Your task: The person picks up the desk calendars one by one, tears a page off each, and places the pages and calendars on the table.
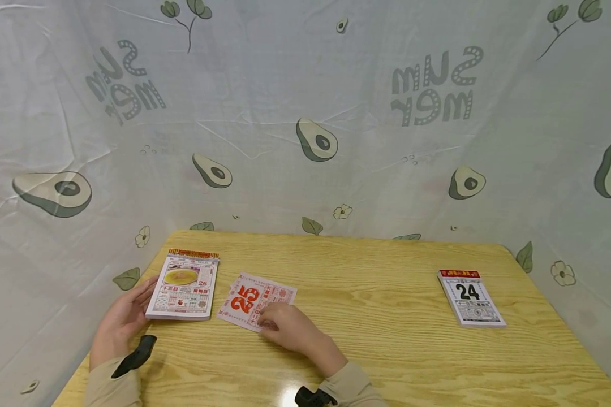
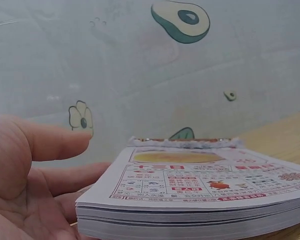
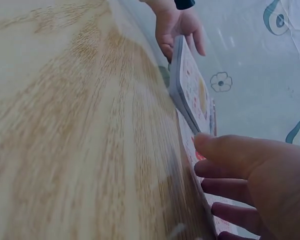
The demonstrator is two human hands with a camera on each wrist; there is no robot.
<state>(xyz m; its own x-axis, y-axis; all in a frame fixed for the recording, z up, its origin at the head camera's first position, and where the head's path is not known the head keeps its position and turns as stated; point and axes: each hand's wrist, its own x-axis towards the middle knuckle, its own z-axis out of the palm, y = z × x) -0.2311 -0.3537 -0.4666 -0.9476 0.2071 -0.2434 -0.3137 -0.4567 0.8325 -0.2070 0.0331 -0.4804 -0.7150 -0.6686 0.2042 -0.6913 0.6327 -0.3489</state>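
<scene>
The loose page (image 1: 242, 299) lies crosswise under your right hand (image 1: 289, 328), fingers loosely spread, while your left hand (image 1: 124, 316), thumb apart, flanks the thick calendar (image 1: 183, 288).

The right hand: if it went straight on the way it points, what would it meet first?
Past the loose sheet marked 25 beneath it, the right hand would probably meet the tear-off calendar showing 26, though its height is hard to judge.

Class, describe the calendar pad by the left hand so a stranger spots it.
On the wooden table, at its left end, a calendar pad lies by the left hand. It shows a yellow picture and small red 26; the other pad shows a large black 24.
</scene>
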